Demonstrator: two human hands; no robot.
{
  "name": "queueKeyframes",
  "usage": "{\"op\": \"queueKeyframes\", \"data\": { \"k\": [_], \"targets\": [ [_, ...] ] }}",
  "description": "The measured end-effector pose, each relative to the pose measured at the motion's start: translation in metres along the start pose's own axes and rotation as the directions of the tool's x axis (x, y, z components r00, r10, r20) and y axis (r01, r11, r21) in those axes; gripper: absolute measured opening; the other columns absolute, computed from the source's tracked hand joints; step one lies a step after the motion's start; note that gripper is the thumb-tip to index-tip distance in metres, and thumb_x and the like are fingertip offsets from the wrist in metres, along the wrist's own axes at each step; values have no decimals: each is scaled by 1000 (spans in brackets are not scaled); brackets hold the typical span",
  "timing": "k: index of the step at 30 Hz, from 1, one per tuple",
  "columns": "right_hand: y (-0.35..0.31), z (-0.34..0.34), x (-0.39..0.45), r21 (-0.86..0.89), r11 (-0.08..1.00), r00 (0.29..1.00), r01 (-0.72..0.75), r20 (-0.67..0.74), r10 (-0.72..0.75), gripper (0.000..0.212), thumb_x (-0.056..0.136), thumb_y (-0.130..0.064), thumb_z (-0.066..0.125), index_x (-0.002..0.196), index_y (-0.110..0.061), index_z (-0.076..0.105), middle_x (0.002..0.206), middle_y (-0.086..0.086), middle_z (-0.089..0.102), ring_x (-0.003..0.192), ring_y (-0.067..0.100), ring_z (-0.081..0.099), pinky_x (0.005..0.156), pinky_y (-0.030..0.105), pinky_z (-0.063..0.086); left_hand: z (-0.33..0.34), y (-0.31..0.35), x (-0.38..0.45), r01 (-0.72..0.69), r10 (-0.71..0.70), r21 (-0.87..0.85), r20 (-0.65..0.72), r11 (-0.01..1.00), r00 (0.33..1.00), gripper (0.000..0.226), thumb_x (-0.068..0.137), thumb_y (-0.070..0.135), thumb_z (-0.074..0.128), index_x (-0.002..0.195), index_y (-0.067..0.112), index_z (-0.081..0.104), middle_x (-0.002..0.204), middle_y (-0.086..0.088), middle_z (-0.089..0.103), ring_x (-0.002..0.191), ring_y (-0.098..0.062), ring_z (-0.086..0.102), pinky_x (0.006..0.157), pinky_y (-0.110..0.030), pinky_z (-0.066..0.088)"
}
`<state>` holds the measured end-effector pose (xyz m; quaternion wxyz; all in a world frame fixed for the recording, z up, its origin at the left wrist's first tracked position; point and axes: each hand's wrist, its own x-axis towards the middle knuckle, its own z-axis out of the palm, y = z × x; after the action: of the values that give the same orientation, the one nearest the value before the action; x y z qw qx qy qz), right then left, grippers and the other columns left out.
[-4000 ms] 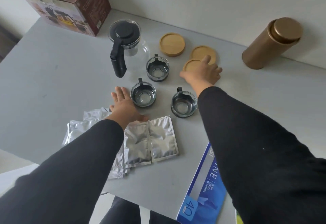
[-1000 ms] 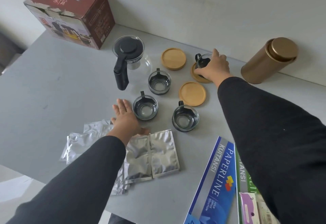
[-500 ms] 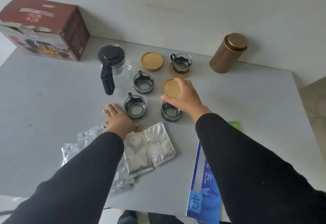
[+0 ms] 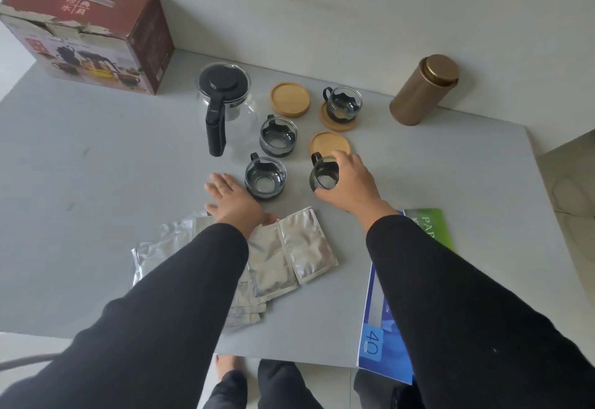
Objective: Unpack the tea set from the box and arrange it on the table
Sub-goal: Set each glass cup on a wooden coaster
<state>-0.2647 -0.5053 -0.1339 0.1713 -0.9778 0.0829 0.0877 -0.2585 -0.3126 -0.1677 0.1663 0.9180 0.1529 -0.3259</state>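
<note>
My right hand (image 4: 349, 183) was closed on the rim of a glass cup (image 4: 324, 176), just before the bare coaster (image 4: 330, 144); whether it was lifted, unclear. Left hand (image 4: 233, 203) lay flat, open. Risk: smooth glass slipping, or clipping the neighbouring cup (image 4: 265, 177).

Grey matte bench (image 4: 96, 183) before me, far edge pushed against plain off-white wall (image 4: 322, 6). Pale tiled floor (image 4: 566, 189) at right and below near edge. Soft, even daylight, faint shadows.
</note>
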Motion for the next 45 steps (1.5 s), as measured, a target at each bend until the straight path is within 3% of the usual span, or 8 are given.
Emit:
{"op": "queueKeyframes", "data": {
  "k": [6, 28, 31, 34, 40, 45],
  "targets": [
    [4, -26, 40, 57, 998, 996, 3, -87, 2, 86, 71, -28, 76, 142, -13, 31, 138, 13, 40, 123, 33, 45, 101, 37, 40, 1, 2, 3, 24, -24, 1, 12, 1000, 1000, 137, 69, 47, 81, 148, 4, -22, 155, -12, -29, 146, -31, -19, 118, -51, 9],
    [14, -26, 84, 3, 999, 995, 32, 91, -32, 91, 73, -32, 75, 147, -12, 26, 146, 11, 33, 133, 28, 36, 107, 36, 34, 3, 3, 10, 46, -46, 11, 16, 999, 999, 137, 69, 49, 79, 148, 4, -23, 156, -11, -29, 146, -31, -19, 118, -51, 10],
    [6, -29, 84, -46, 994, 995, 95, -9, -96, 88, 74, -43, 72, 146, -15, 29, 144, 8, 34, 134, 27, 33, 108, 40, 32, 3, 2, 10, 43, -43, 10, 12, 999, 999, 137, 68, 50, 79, 148, 4, -23, 156, -11, -28, 146, -31, -19, 117, -51, 10],
    [-11, -31, 87, -59, 974, 970, 217, -100, -222, 83, 75, -42, 70, 144, -14, 34, 141, 9, 38, 132, 26, 36, 107, 36, 32, 3, 1, 10, 39, -40, 15, 10, 999, 999, 138, 68, 50, 79, 147, 3, -23, 156, -11, -29, 146, -32, -19, 117, -51, 10],
    [-52, -16, 94, -64, 916, 916, 396, 96, -390, 86, 74, -33, 73, 147, -15, 30, 146, 7, 34, 134, 25, 36, 106, 35, 36, 4, 0, 11, 32, -33, -2, -6, 999, 999, 138, 68, 49, 80, 148, 4, -23, 156, -11, -28, 146, -31, -19, 117, -51, 10],
    [-66, 2, 102, -95, 917, 910, 387, 202, -363, 85, 76, -26, 72, 147, -20, 27, 144, 9, 36, 130, 29, 41, 103, 39, 40, 6, 0, 12, 34, -34, -4, -7, 999, 999, 139, 67, 49, 81, 147, 4, -24, 155, -10, -30, 146, -30, -19, 117, -51, 10]
  ]
}}
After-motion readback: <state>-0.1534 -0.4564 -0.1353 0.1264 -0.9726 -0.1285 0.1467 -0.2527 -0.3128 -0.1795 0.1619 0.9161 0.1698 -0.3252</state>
